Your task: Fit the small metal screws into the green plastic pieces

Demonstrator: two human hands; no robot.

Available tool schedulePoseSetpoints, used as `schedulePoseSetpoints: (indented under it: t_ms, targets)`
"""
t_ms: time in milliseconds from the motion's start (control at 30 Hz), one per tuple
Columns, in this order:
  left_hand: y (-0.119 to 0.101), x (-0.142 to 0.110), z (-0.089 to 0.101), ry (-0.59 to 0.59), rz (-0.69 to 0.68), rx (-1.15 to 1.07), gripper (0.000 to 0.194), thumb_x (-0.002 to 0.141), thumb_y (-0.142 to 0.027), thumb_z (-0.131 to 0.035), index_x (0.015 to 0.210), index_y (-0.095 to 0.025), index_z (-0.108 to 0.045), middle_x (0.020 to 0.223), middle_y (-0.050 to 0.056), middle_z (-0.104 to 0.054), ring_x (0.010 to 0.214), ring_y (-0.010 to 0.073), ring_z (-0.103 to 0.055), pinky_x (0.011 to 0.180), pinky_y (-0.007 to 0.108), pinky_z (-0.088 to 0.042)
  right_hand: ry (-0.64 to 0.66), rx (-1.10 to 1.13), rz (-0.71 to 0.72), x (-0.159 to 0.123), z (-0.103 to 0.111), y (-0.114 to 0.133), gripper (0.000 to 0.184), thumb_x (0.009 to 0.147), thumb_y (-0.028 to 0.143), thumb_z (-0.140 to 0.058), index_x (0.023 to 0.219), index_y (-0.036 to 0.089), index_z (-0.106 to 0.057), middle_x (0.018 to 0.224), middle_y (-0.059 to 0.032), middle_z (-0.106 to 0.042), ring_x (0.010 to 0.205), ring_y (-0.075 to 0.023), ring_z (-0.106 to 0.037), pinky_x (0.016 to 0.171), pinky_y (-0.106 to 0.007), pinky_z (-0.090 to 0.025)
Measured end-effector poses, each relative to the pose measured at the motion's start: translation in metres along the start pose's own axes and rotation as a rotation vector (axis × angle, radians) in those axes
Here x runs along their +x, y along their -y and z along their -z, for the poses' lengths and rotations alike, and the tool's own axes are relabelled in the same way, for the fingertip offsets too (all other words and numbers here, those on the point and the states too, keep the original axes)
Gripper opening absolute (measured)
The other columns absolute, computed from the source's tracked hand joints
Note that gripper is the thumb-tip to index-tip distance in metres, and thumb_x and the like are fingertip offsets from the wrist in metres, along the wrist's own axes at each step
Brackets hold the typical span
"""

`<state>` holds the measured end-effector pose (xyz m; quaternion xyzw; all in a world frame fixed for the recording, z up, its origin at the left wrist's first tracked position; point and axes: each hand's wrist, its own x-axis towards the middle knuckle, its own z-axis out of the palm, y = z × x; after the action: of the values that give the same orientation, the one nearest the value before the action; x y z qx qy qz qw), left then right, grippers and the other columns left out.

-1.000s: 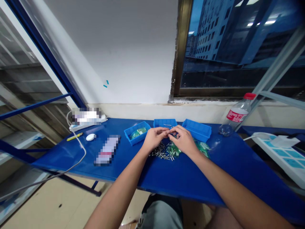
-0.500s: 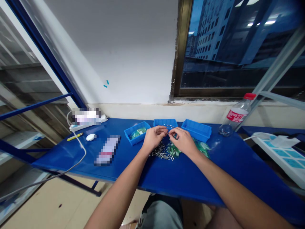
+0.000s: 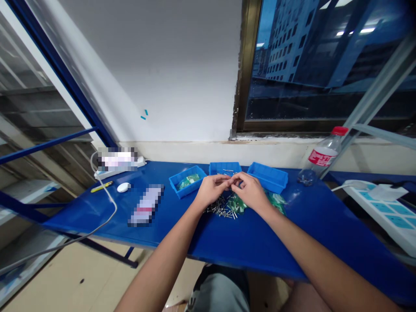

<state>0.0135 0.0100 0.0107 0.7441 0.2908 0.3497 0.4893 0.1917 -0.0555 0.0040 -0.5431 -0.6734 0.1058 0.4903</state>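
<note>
Fingers of left hand and right hand pinched, tips meeting (grip contents too small to tell) | pins: near side of middle bin, beneath hands | green packets: beside pins

Noted at far right: clear bottle, red-capped. At left: yellow cutter, white oval object.

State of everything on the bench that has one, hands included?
Left hand: fingertips pinched; contents hidden
Right hand: same, meeting left
Left tray: uncovered, holding green packets
Middle tray: uncovered, holding metal pins
Right tray: uncovered, upright
Pin pile: loose
Bottle: capped, standing
</note>
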Motion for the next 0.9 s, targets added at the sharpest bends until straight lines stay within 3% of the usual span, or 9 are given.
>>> schedulePoseSetpoints:
  t_ms: [67, 167, 267, 567, 700, 900]
  targets:
    - [0.0032, 0.0013, 0.0013, -0.04, -0.018, -0.015, 0.035, 0.089, -0.031, -0.075, 0.119, -0.014, -0.075, 0.105, 0.011, -0.082, 0.094, 0.0238, -0.079, 0.089, 0.035, -0.063, 0.029, 0.003, 0.021, 0.0001, -0.0011, -0.0008, 0.013, 0.085, 0.018, -0.064, 0.092, 0.024, -0.073, 0.09, -0.0021, -0.072, 0.071, -0.0164, -0.062, 0.066, -0.03, -0.049]
    - [0.0041, 0.0015, 0.0029, -0.098, -0.031, 0.027, 0.053, 0.088, -0.02, -0.073, 0.139, -0.016, -0.062, 0.101, 0.009, -0.082, 0.091, 0.0221, -0.079, 0.088, 0.036, -0.064, 0.038, 0.008, 0.015, -0.0002, -0.0027, -0.001, 0.014, 0.089, 0.023, -0.063, 0.097, 0.023, -0.074, 0.092, -0.0037, -0.072, 0.075, -0.0177, -0.065, 0.066, -0.03, -0.05]
    - [0.0001, -0.0005, 0.0032, -0.124, -0.075, 0.154, 0.062, 0.086, -0.016, -0.074, 0.145, -0.019, -0.057, 0.097, 0.005, -0.082, 0.088, 0.0216, -0.08, 0.087, 0.035, -0.064, 0.014, 0.057, -0.045, -0.0004, -0.0027, -0.0002, 0.014, 0.091, 0.029, -0.064, 0.097, 0.023, -0.074, 0.093, -0.0047, -0.073, 0.077, -0.0188, -0.066, 0.065, -0.03, -0.05]
    - [-0.003, -0.0043, 0.004, 0.028, -0.224, 0.374, 0.058, 0.087, -0.016, -0.073, 0.143, -0.022, -0.06, 0.096, 0.002, -0.082, 0.086, 0.0189, -0.079, 0.084, 0.029, -0.061, 0.058, 0.04, -0.095, 0.0008, 0.0001, -0.0005, 0.005, 0.083, 0.025, -0.064, 0.082, 0.023, -0.069, 0.077, -0.0005, -0.069, 0.064, -0.0164, -0.058, 0.062, -0.029, -0.045]
    - [-0.0035, -0.003, 0.003, 0.018, -0.23, 0.289, 0.058, 0.087, -0.015, -0.072, 0.143, -0.021, -0.059, 0.098, 0.003, -0.081, 0.088, 0.0189, -0.078, 0.087, 0.031, -0.061, 0.024, 0.05, -0.122, 0.0014, 0.0008, -0.0009, 0.001, 0.081, 0.023, -0.062, 0.081, 0.022, -0.063, 0.075, 0.0008, -0.066, 0.066, -0.0169, -0.059, 0.063, -0.029, -0.046]
    - [-0.0032, 0.0023, 0.0027, -0.115, -0.149, -0.107, 0.053, 0.089, -0.026, -0.076, 0.138, -0.015, -0.06, 0.101, 0.009, -0.079, 0.095, 0.0204, -0.076, 0.093, 0.036, -0.06, 0.039, 0.184, -0.111, 0.0018, 0.0017, -0.0026, 0.017, 0.094, 0.036, -0.058, 0.09, 0.022, -0.067, 0.085, -0.0025, -0.071, 0.075, -0.0192, -0.065, 0.066, -0.029, -0.05]
